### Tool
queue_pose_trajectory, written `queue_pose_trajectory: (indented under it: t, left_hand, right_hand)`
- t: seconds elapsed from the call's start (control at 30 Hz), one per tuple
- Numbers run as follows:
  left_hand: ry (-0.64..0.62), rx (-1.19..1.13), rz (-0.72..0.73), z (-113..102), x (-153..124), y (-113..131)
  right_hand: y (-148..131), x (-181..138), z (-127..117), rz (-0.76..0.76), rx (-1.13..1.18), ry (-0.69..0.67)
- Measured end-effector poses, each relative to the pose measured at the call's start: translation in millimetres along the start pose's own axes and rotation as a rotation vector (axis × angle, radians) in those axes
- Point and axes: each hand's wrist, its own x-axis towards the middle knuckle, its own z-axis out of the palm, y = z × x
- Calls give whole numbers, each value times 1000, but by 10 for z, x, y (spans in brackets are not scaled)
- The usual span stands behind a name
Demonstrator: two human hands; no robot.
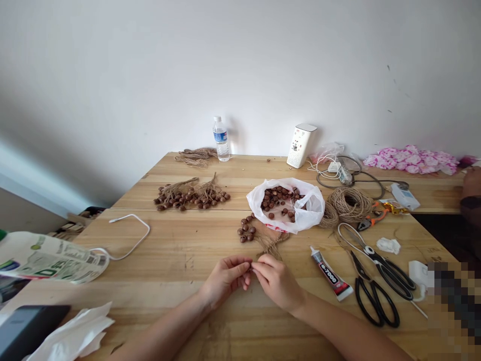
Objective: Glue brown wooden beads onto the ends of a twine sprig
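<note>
Brown twine [351, 205] lay coiled right of centre on the table [158, 276]. At lower centre, the left hand [227, 278] and right hand [280, 283] met at the fingertips, pinched narrow on a dark bit [250, 267] too hidden to identify. With so little to grip, it could probably slip free and drop. The cords [271, 244] just above might snag a finger and drag the beads [246, 230]; the soft, open bag [314, 215] could spill its beads if knocked.
</note>
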Motion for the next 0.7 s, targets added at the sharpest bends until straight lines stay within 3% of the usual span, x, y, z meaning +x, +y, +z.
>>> queue_pose_trajectory:
  t: [0.57, 0.7]
  left_hand:
    - [57, 8, 0, 7, -5, 5]
    - [75, -17, 9, 29, -17, 21]
  right_hand:
    - [7, -15, 3, 24, 76, 72]
    - [-44, -94, -18, 118, 88, 65]
